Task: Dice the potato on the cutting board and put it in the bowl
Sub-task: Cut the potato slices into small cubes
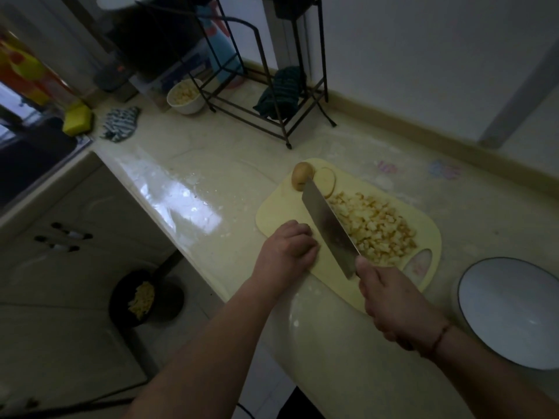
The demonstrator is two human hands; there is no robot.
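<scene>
Pale countertop (211, 164), yellow cutting board (281, 213), white bowl (508, 313), wire rack (272, 116)

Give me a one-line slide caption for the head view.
Right hand holds the knife beside diced potato on the cutting board; left hand steadies it.

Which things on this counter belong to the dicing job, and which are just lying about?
In the job: cutting board; diced potato; uncut potato end; slice; cleaver in right hand; left hand on board; large bowl.

Lying about: small bowl; wire rack; striped cloth; sponge.
</scene>
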